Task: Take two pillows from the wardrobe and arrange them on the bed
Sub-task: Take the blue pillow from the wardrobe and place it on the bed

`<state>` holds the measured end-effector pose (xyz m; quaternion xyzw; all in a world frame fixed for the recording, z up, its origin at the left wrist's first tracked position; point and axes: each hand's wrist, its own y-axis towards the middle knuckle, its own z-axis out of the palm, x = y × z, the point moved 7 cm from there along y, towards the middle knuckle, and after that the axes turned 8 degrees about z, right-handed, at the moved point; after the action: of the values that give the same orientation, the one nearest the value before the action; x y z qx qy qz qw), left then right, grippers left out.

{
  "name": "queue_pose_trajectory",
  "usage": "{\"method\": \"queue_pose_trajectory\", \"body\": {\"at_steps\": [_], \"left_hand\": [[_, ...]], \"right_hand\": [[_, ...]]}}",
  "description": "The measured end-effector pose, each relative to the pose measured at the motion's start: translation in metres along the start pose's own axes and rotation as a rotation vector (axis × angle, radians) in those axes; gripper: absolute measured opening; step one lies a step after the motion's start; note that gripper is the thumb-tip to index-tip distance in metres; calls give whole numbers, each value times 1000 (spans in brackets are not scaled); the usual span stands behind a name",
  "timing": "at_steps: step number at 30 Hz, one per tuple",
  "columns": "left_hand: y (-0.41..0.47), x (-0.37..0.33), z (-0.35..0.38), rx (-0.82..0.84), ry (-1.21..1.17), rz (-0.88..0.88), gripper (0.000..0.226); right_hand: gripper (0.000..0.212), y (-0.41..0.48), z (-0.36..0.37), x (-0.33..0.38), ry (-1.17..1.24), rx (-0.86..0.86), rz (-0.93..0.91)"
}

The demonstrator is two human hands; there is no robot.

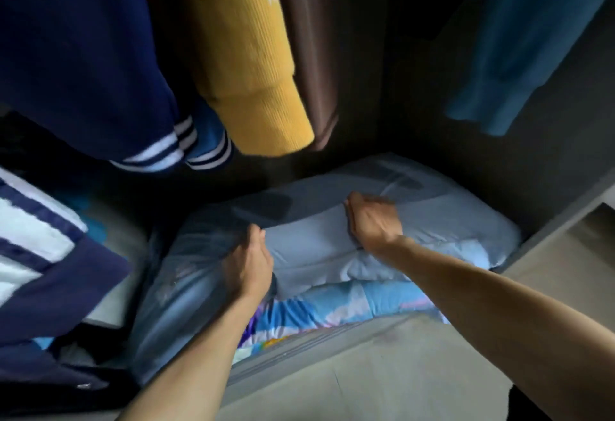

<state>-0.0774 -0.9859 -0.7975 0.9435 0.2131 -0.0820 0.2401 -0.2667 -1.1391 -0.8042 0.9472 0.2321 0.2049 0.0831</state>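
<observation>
Where pillow (319, 241) blurs (fingers hidden).

No text, label, brand, number or sign can be read anywhere in this view. The mustard-yellow ribbed knit sleeve (253, 64) carries a few small pale marks near its upper edge, too blurred to tell whether they are letters. The navy jacket with white stripes (43, 231) shows only plain bands, and the patterned blue and purple quilt (332, 307) only colour patches.
</observation>
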Motion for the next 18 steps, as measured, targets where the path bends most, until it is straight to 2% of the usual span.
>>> {"method": "queue_pose_trajectory", "body": {"at_steps": [4, 7, 13, 15, 18], "left_hand": [[-13, -28, -45, 172, 18, -11, 13], [-15, -46, -88, 286, 4, -36, 18], [-30, -94, -182, 496, 20, 30, 14], [-38, -106, -215, 614, 9, 14, 12], [-52, -125, -257, 753, 83, 76, 22]], "right_hand": [[19, -22, -53, 5, -51, 102, -7], [24, -35, -95, 12, -102, 177, 17], [31, -78, -186, 27, -203, 310, 61], [34, -96, -221, 34, -224, 337, 67], [42, -121, -279, 42, -216, 363, 90]]}}
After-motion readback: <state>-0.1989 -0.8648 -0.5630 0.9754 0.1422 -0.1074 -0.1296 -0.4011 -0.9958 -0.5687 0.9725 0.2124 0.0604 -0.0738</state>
